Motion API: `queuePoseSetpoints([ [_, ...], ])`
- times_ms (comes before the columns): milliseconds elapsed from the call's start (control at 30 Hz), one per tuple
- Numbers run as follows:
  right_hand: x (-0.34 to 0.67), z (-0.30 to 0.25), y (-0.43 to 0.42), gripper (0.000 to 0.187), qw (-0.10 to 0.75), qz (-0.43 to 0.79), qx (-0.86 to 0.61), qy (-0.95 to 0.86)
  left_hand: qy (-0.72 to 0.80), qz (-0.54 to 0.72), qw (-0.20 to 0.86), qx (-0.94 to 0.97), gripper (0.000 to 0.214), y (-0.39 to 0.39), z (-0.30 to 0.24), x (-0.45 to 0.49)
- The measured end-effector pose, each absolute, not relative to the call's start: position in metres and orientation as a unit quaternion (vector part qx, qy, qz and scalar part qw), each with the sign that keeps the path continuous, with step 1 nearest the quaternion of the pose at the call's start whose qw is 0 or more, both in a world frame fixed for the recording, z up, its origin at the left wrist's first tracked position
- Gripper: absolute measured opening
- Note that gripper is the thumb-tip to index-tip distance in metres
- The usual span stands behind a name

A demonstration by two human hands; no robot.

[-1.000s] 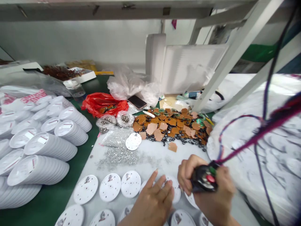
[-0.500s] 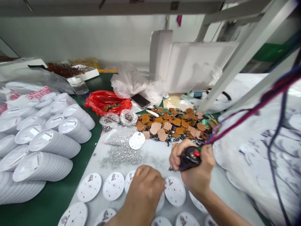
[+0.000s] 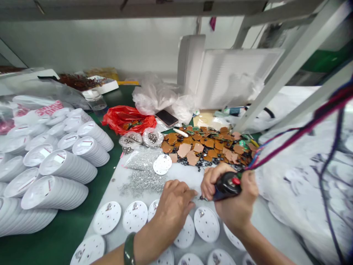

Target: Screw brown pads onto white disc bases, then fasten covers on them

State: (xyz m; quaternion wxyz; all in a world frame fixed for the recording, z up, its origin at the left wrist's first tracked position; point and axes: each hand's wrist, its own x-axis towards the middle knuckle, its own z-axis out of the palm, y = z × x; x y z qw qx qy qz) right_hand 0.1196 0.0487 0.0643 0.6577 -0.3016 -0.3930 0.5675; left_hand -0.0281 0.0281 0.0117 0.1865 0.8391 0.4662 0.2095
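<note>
My right hand (image 3: 234,197) grips a black electric screwdriver (image 3: 226,184) with a red button; its tip points left toward my other hand. Dark red and blue cables (image 3: 292,136) run from it up to the right. My left hand (image 3: 175,202) hovers over the white table with its fingers curled and pinched near the screwdriver tip; what they hold is too small to make out. A dark green bangle (image 3: 129,248) sits on that wrist. White round discs (image 3: 206,223) with small metal clips lie in rows under both hands.
A heap of small silver screws (image 3: 143,180) lies left of my hands. Behind them sits a pile of brown square boards (image 3: 205,145) with black rings. Stacks of white round covers (image 3: 55,169) fill the green mat on the left. A red bag (image 3: 125,119), a phone (image 3: 166,117) and clear bags stand further back.
My left hand rose from lying flat on a disc, curled its fingers and moved up toward the screwdriver tip. My right hand shifted left and away from me with the screwdriver.
</note>
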Motion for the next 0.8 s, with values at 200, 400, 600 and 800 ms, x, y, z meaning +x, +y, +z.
queuePoseSetpoints([
  [200,0.124,0.09,0.038,0.062,0.663,0.581,-0.279,-0.382,0.418,0.294,0.245,0.823,0.008,0.03,0.007,-0.025],
  [400,0.132,0.105,0.031,0.063,0.661,0.605,-0.269,-0.354,0.375,0.328,0.327,0.803,0.014,0.02,0.012,-0.029],
  [600,0.134,0.114,0.029,0.059,0.614,0.653,-0.256,-0.362,0.33,0.316,0.283,0.843,0.018,0.014,0.013,-0.028],
  [800,0.136,0.117,0.021,0.062,0.633,0.625,-0.275,-0.364,0.34,0.327,0.266,0.841,0.013,0.013,0.012,-0.029],
])
